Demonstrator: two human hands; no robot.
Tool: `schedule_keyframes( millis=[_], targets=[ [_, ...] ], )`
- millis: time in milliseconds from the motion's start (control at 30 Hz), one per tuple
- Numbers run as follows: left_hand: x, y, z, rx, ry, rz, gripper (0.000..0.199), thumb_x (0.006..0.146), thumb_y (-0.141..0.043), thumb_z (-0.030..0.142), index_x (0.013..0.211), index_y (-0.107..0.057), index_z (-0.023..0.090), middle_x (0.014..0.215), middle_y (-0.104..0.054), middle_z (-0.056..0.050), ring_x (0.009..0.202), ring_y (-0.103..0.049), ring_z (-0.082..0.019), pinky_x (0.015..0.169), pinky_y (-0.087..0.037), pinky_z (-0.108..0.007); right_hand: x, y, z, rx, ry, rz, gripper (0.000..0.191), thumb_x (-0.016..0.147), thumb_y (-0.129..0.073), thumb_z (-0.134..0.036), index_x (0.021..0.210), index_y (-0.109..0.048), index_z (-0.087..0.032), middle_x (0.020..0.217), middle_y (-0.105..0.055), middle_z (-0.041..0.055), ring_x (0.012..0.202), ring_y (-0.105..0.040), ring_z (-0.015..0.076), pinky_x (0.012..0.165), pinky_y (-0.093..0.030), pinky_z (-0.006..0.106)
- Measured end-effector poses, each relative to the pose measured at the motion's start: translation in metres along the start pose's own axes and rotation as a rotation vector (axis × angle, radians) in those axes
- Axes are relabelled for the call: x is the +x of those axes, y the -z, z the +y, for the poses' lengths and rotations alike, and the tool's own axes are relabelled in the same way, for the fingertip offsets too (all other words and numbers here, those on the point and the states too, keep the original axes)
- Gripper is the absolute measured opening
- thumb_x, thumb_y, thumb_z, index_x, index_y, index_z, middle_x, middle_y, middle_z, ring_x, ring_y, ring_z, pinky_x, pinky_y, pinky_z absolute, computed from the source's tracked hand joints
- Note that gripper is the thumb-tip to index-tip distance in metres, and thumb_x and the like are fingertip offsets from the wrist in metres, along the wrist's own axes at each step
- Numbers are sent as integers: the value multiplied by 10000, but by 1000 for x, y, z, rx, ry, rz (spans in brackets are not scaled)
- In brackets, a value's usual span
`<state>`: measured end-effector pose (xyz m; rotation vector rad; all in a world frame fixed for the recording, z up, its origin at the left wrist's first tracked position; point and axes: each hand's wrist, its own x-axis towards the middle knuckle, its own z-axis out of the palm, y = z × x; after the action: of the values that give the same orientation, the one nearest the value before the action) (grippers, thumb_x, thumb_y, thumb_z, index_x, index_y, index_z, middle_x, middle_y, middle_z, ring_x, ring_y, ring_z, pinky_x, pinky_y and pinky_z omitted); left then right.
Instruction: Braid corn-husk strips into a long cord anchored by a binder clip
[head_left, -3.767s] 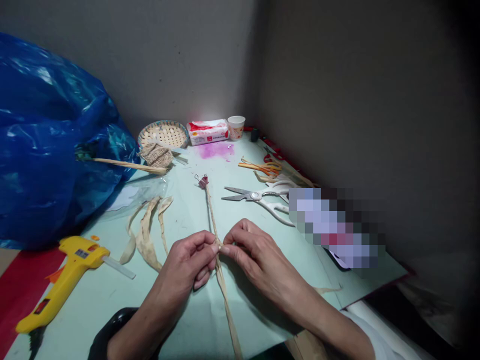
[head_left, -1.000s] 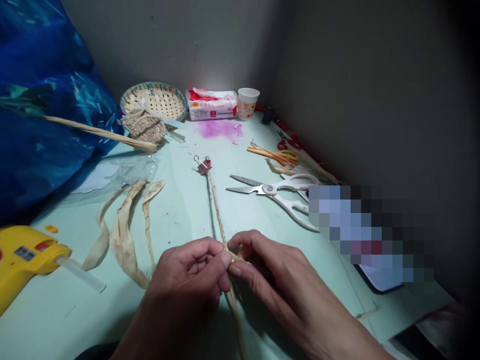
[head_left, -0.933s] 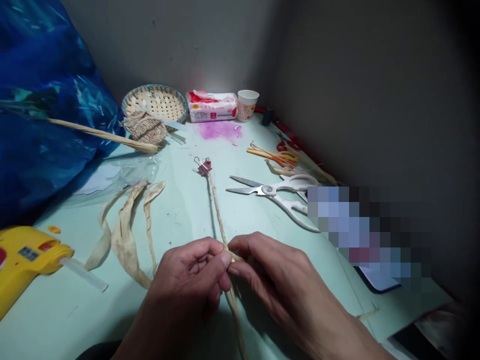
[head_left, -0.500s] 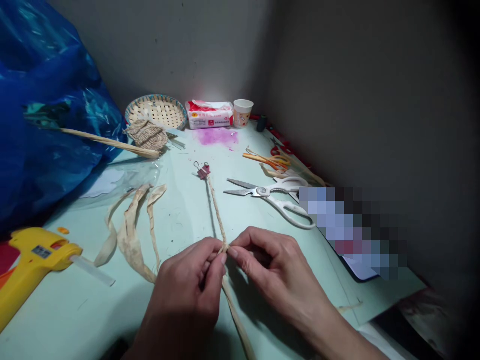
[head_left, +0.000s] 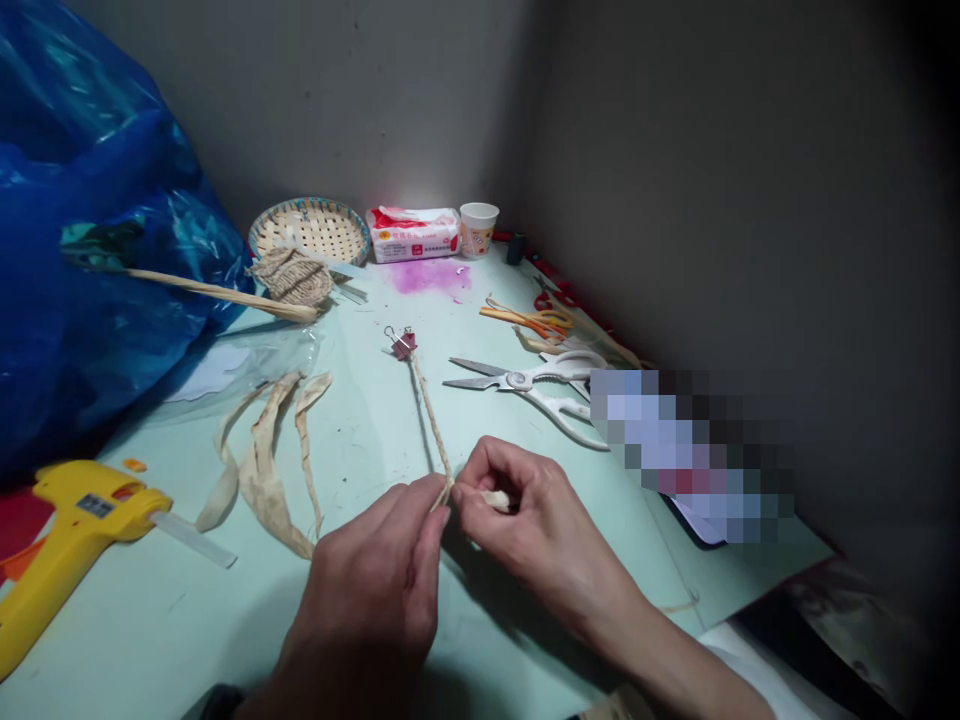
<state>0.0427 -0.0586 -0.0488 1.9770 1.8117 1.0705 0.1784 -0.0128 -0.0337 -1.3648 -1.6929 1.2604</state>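
Note:
A thin twisted cord [head_left: 429, 405] of pale plant fibre runs from a dark red binder clip [head_left: 404, 345] on the table down to my fingertips. My left hand [head_left: 382, 560] pinches the cord's near end between thumb and forefinger. Right beside it, my right hand [head_left: 517, 505] is closed on a pale fibre strip [head_left: 496, 499], which shows between its curled fingers. Both hands meet at the point where the cord ends. White-handled scissors [head_left: 517, 380] lie partly open beyond my right hand. Flat dried strips [head_left: 266, 480] lie to the left.
A yellow glue gun [head_left: 97, 510] lies at the left, below a big blue bag [head_left: 97, 250]. Behind are a woven basket [head_left: 315, 225], a twine ball [head_left: 296, 278], a tissue pack [head_left: 414, 236] and a paper cup [head_left: 478, 230]. A blurred-out device lies right.
The loose strip that hung down toward the table's near edge is now gathered in my right hand, whose fingers have curled around it. The view has shifted slightly.

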Motion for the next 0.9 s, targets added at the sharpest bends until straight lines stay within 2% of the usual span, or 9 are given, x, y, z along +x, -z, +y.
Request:
schedule_keyframes(
  millis=[100, 167, 267, 333, 400, 533, 700, 767, 900],
  targets=[
    [2, 8, -1, 44, 20, 20, 36, 793, -643, 261, 805, -671, 242, 583, -632, 20, 507, -551, -153, 566, -379, -238, 0, 0, 2, -20, 16, -1, 142, 731, -514, -138, 610, -458, -184, 579, -436, -54, 571, -378, 93, 517, -301, 214],
    [5, 13, 0, 55, 46, -6, 108, 789, -635, 284, 692, -639, 238, 479, -528, 50, 424, -451, -124, 512, -349, -236, -1, -1, 4, -19, 21, -4, 135, 729, -508, -144, 609, -464, -184, 575, -436, -55, 567, -378, 92, 514, -300, 214],
    [5, 17, 3, -16, 108, -80, 159, 836, -557, 296, 720, -644, 233, 466, -511, 68, 398, -443, -107, 457, -345, -216, 0, -1, 5, -14, 36, -8, 133, 722, -520, -147, 605, -468, -183, 573, -443, -56, 568, -387, 92, 523, -306, 215],
    [2, 15, 4, -34, 87, -102, 153, 850, -533, 273, 769, -654, 227, 467, -519, 78, 386, -466, -96, 433, -352, -203, 0, 0, 4, 22, 29, -31, 126, 728, -530, -143, 613, -491, -177, 583, -468, -51, 582, -407, 93, 537, -316, 212],
    [-3, 11, 5, 7, -13, -57, 131, 847, -539, 225, 800, -661, 223, 502, -570, 77, 398, -508, -89, 445, -370, -200, 1, 2, 4, 87, 7, -76, 118, 759, -534, -154, 642, -535, -170, 604, -499, -42, 596, -425, 94, 548, -327, 209],
    [-12, 1, 0, 186, -302, 100, 168, 865, -521, 115, 905, -675, 167, 620, -678, 23, 519, -618, -110, 527, -403, -223, 2, 5, 4, 219, -17, -156, 118, 798, -541, -163, 702, -609, -153, 661, -557, -16, 625, -457, 99, 580, -357, 212],
    [-17, -2, -7, 442, -600, 196, 198, 830, -612, 70, 1022, -657, 51, 664, -709, -28, 552, -623, -116, 584, -380, -259, 6, 5, 11, 371, -34, -208, 95, 800, -578, -186, 735, -638, -151, 672, -581, -12, 624, -478, 97, 595, -364, 215],
    [-18, -1, -7, 516, -669, 193, 251, 806, -654, 78, 1053, -646, 35, 614, -680, -6, 507, -581, -111, 566, -355, -271, 7, 5, 14, 447, -55, -230, 90, 800, -593, -208, 752, -639, -148, 668, -596, -8, 613, -495, 98, 605, -372, 221],
    [-20, -1, -4, 574, -683, 187, 297, 775, -666, 55, 1067, -634, 10, 595, -648, -4, 513, -553, -129, 570, -347, -288, 6, 6, 12, 497, -108, -236, 118, 793, -609, -254, 758, -624, -142, 695, -632, 27, 630, -530, 122, 623, -393, 247]
  ],
)
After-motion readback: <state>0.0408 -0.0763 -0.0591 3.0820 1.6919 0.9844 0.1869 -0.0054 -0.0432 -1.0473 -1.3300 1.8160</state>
